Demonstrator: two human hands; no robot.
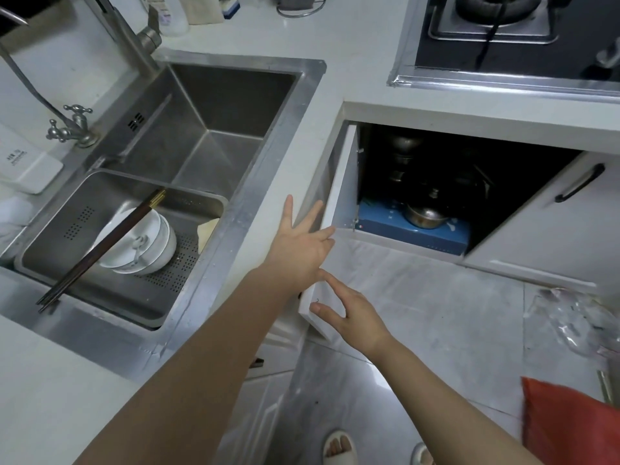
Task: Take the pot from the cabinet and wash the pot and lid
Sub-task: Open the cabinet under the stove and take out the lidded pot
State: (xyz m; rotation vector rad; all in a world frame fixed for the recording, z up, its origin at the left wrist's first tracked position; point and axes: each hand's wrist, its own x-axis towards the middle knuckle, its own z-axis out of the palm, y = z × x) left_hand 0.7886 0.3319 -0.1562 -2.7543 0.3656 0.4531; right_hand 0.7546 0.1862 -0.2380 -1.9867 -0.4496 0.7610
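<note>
The pot [425, 214], a small steel one with its lid [431, 199] seemingly on, sat deep in the open cabinet [436, 169] at centre right of the frame, resting on a blue box [412, 229] with other dark cookware stacked behind it. Neither hand had reached it. The left hand [302, 243], at frame centre, was spread wide and flat, fingers touching the edge of the white cabinet door [339, 196] and holding nothing. Just below it, the right hand [352, 317] was also open and empty, thumb and forefinger lightly at the door's lower corner. Out to the left lay the sink [208, 129], its near basin holding a drain tray [100, 290] with stacked white bowls [144, 243] and chopsticks [100, 250].

The risks looked plain: the door might swing back on a reaching arm if released; the lid could slide off as the pot was lifted out; the dark stack behind could be knocked; and the crowded tray left only the far basin free for washing.
</note>
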